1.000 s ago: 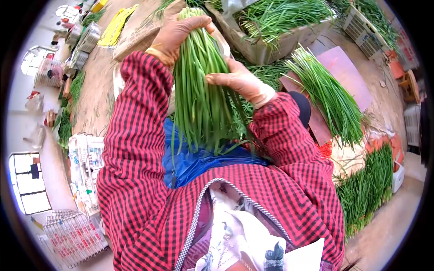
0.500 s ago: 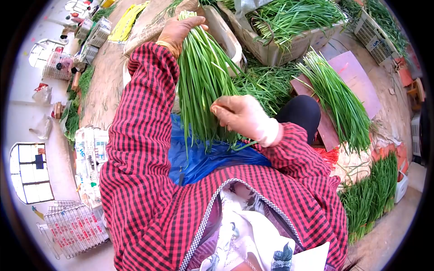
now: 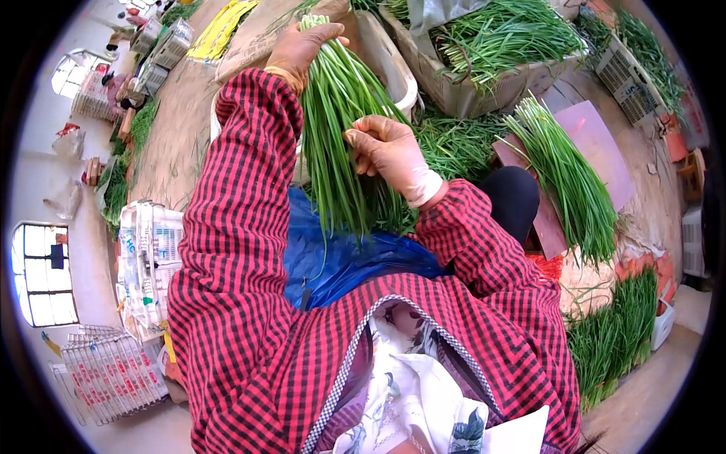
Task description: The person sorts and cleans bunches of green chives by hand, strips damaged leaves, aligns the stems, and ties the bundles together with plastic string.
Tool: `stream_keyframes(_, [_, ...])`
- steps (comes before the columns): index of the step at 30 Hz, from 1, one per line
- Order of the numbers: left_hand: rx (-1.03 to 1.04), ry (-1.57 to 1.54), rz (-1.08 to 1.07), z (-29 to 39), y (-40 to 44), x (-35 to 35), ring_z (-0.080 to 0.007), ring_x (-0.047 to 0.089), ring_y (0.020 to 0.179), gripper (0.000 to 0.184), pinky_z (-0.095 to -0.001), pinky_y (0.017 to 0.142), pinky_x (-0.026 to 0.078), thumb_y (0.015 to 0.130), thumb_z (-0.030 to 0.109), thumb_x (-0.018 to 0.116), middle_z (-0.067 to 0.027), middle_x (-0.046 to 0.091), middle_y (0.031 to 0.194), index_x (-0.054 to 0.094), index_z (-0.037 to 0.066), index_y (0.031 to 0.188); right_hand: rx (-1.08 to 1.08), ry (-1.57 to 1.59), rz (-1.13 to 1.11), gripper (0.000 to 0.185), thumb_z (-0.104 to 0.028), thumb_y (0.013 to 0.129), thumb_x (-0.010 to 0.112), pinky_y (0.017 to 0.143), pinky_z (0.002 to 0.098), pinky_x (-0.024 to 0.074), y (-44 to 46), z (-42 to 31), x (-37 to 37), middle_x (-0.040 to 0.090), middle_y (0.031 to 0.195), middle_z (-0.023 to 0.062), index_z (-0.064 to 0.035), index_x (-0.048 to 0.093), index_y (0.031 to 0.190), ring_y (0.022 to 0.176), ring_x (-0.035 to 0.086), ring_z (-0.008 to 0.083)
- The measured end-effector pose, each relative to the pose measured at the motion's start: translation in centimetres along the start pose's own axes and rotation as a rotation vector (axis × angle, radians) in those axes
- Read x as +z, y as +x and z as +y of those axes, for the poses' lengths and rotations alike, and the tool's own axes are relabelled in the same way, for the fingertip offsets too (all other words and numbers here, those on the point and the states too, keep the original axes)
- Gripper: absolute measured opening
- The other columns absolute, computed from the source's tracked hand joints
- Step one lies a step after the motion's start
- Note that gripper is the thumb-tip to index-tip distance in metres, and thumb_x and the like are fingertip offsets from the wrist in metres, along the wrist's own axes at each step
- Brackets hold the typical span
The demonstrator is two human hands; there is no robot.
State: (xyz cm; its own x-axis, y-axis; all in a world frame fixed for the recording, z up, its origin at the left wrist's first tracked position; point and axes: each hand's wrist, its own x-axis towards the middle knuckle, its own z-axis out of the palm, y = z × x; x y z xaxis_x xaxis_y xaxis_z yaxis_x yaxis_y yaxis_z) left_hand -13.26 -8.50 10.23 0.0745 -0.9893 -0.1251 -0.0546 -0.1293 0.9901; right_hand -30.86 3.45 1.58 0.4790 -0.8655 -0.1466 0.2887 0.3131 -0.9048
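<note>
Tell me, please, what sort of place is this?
Likely a vegetable sorting or packing area: a held bunch of long greens, a crate heaped with more, and another bundle lying on a pinkish board.

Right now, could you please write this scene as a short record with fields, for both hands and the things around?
Left grip: closed around the green bunch, near its pale ends
Right grip: fingers bent, beside the bunch; whether it pinches a blade is unclear
Lap: blue plastic
Pink board: second bunch lies across it
Crate: heaped with loose greens
</note>
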Motion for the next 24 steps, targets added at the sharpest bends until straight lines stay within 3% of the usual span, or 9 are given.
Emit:
stream_keyframes(5, [0.102,0.029,0.028,-0.3,0.4,-0.8,-0.0164,0.068,0.060,0.021,-0.0307,0.054,0.059,0.087,0.017,0.073,-0.0098,0.073,0.081,0.068,-0.002,0.095,0.022,0.084,-0.170,0.020,-0.025,0.099,0.062,0.052,0.0186,0.0436,0.2,-0.4,-2.1,0.071,0.080,0.0030,-0.0060,0.066,0.103,0.059,0.061,0.0072])
stream_keyframes(7, [0.018,0.025,0.026,0.2,0.1,-1.4,-0.0160,0.067,0.059,0.020,-0.0306,0.053,0.058,0.086,0.015,0.072,-0.0097,0.073,0.080,0.068,-0.003,0.094,-0.005,0.112,-0.196,0.021,-0.026,0.099,0.062,0.051,0.0186,0.0427,0.4,-1.2,-2.4,0.071,0.080,0.0036,-0.0057,0.067,0.102,0.059,0.061,0.0075])
stream_keyframes(9, [0.128,0.068,0.053,0.3,0.2,-1.5,-0.0153,0.066,0.059,0.020,-0.0303,0.053,0.057,0.085,0.014,0.073,-0.0092,0.073,0.079,0.067,-0.004,0.093,-0.045,0.111,-0.216,0.019,-0.024,0.098,0.063,0.051,0.0177,0.0424,0.3,-1.8,-2.6,0.067,0.072,0.0000,-0.0062,0.067,0.096,0.057,0.059,0.0059])
stream_keyframes(11, [0.127,0.097,0.053,0.5,0.5,-1.8,-0.0149,0.066,0.060,0.021,-0.0302,0.052,0.057,0.084,0.013,0.073,-0.0089,0.072,0.078,0.066,-0.004,0.094,-0.054,0.052,-0.283,0.017,-0.024,0.097,0.064,0.051,0.0182,0.0423,0.3,-2.5,-3.4,0.065,0.070,-0.0012,-0.0069,0.068,0.095,0.057,0.058,0.0050])
stream_keyframes(13, [0.294,0.175,0.091,0.7,0.4,-1.8,-0.0160,0.067,0.059,0.024,-0.0302,0.052,0.056,0.085,0.014,0.074,-0.0096,0.072,0.078,0.063,-0.004,0.098,0.008,-0.076,-0.383,0.016,-0.023,0.097,0.065,0.051,0.0185,0.0433,-1.4,-4.7,-3.4,0.065,0.070,-0.0019,-0.0075,0.068,0.094,0.057,0.057,0.0044])
stream_keyframes(17, [0.213,0.147,0.251,2.1,0.5,-4.7,-0.0193,0.069,0.060,0.025,-0.0318,0.056,0.060,0.087,0.015,0.073,-0.0109,0.073,0.079,0.063,-0.003,0.101,0.269,-0.477,-0.633,0.016,-0.018,0.093,0.070,0.054,0.0213,0.0472,-3.1,-5.8,-3.4,0.065,0.073,0.0009,-0.0041,0.071,0.101,0.063,0.060,0.0054])
stream_keyframes(19, [0.155,0.164,0.190,2.8,0.3,-5.8,-0.0186,0.070,0.061,0.022,-0.0328,0.058,0.061,0.087,0.017,0.072,-0.0112,0.073,0.080,0.067,-0.003,0.095,-0.158,-0.902,-0.248,0.026,-0.013,0.088,0.075,0.071,0.0245,0.0526,-2.9,-6.1,-3.1,0.069,0.086,0.0040,-0.0035,0.069,0.112,0.080,0.064,0.0093])
stream_keyframes(22, [0.119,0.131,0.170,3.3,0.1,-5.0,-0.0170,0.069,0.060,0.021,-0.0320,0.057,0.061,0.087,0.018,0.072,-0.0102,0.073,0.080,0.068,-0.002,0.091,-0.910,-0.882,0.141,0.047,-0.009,0.079,0.080,0.087,0.0289,0.0518,-0.4,-6.0,-1.8,0.066,0.111,0.0088,-0.0087,0.065,0.122,0.098,0.065,0.0190])
stream_keyframes(24, [0.158,0.172,0.117,3.4,-0.3,-3.9,-0.0159,0.068,0.059,0.022,-0.0299,0.055,0.058,0.087,0.021,0.072,-0.0085,0.072,0.079,0.070,-0.001,0.090,-0.879,-1.112,0.218,0.036,-0.013,0.078,0.079,0.080,0.0340,0.0536,-0.2,-6.6,0.0,0.066,0.104,0.0089,-0.0119,0.067,0.112,0.093,0.066,0.0271])
